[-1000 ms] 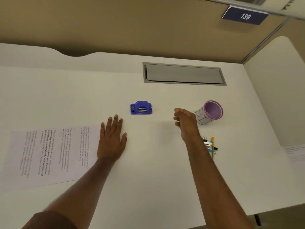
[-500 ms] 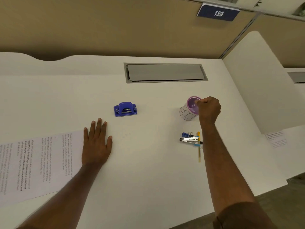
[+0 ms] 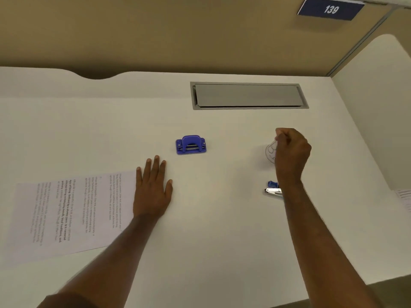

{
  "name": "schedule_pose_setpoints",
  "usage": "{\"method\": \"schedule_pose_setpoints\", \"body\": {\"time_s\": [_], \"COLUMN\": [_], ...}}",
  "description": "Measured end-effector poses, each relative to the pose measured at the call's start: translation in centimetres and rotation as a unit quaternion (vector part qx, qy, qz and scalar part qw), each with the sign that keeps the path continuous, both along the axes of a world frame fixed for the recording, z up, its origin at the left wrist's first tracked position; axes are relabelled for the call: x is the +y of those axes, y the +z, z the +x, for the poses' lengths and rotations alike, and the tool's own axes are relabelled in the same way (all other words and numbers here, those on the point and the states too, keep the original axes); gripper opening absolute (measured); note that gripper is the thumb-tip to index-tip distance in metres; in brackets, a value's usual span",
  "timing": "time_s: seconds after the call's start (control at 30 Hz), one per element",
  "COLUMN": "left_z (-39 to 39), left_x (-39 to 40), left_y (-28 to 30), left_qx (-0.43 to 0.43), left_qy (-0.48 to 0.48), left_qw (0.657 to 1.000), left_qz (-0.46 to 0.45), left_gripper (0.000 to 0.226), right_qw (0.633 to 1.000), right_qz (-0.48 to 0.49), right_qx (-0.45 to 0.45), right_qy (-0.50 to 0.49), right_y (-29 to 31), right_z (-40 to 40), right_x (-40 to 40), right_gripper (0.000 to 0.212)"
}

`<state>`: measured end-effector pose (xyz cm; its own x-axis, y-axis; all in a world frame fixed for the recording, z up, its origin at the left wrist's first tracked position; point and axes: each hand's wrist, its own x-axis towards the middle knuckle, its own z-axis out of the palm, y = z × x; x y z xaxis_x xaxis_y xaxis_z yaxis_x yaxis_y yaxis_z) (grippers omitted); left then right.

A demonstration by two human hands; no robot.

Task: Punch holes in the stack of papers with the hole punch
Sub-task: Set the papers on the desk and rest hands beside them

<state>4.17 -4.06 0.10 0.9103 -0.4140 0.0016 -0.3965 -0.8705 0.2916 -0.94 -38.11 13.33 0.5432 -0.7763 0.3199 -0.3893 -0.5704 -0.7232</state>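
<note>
A small blue hole punch [image 3: 191,145] stands on the white desk [image 3: 222,230], near the middle. Printed papers [image 3: 71,212] lie flat at the left. My left hand [image 3: 153,187] rests flat on the desk with fingers spread, its heel at the papers' right edge, just below and left of the punch. My right hand [image 3: 291,152] is far right of the punch, fingers closed over the rim of a white cup [image 3: 270,152], which it mostly hides.
A stapler and a blue clip [image 3: 272,188] lie below the cup, partly behind my right forearm. A grey cable hatch [image 3: 248,95] is set in the desk's far side. A white divider [image 3: 375,103] rises at right, with another paper [image 3: 403,197] beyond.
My right hand went from hovering open at mid-desk to the cup on the right and closed on its rim. The left hand stayed flat beside the papers.
</note>
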Motion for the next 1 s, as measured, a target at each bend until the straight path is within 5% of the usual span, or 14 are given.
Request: {"method": "schedule_pose_setpoints", "body": {"time_s": [0.17,0.33,0.67,1.0], "left_z": [0.0,0.0,0.0,0.0], "left_x": [0.0,0.1,-0.1,-0.1], "left_y": [-0.4,-0.5,-0.5,-0.4], "left_qx": [-0.005,-0.001,0.006,-0.002], "left_qy": [-0.004,0.000,0.002,0.000], "left_qw": [1.000,1.000,1.000,1.000], "left_qz": [-0.002,0.003,0.011,0.003], "left_gripper": [0.063,0.064,0.064,0.064], "right_qw": [0.962,0.890,0.896,0.951], "right_qz": [-0.071,-0.192,-0.217,0.008], "right_qx": [0.123,0.223,0.278,0.217], "right_qy": [0.231,0.348,0.269,0.221], "right_y": [-4.8,-9.3,-10.7,-9.8], "right_z": [-2.1,-4.8,-4.3,-3.2], "right_x": [12.0,19.2,17.8,15.1], "right_gripper": [0.013,0.034,0.040,0.025]}}
